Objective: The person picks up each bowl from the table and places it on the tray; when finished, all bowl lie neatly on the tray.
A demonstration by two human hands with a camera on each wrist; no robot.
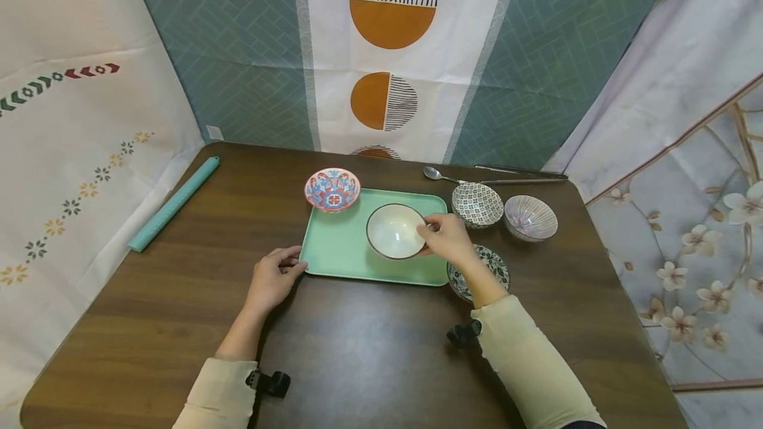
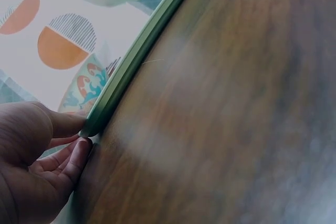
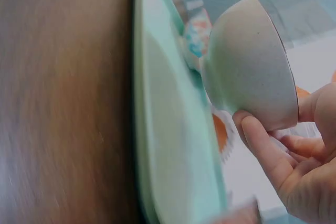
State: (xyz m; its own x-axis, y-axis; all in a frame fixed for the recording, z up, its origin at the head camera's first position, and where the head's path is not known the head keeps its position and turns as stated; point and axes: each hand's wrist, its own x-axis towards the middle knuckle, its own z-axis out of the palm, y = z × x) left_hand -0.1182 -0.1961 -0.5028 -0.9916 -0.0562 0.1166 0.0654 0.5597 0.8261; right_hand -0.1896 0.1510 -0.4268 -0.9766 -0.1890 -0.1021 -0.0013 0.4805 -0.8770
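My right hand (image 1: 446, 237) grips a white bowl (image 1: 390, 234) with a thin dark rim by its right side, thumb over the rim. In the right wrist view the bowl (image 3: 249, 66) hangs above the light green tray (image 3: 173, 129). My left hand (image 1: 273, 278) pinches the near left corner of the tray (image 1: 334, 250); the left wrist view shows fingers above and below that corner. A red and blue patterned bowl (image 1: 332, 189) sits at the tray's far left corner. Partly under my right forearm, a green floral dish (image 1: 495, 269) overlaps the tray's near right corner.
Right of the tray stand a dark-patterned bowl (image 1: 477, 204) and a purple-striped bowl (image 1: 530, 218). Behind them lie a spoon (image 1: 435, 174) and a pair of chopsticks (image 1: 524, 172). At the table's left edge is a teal roll (image 1: 173, 204). Fabric hangs around the table.
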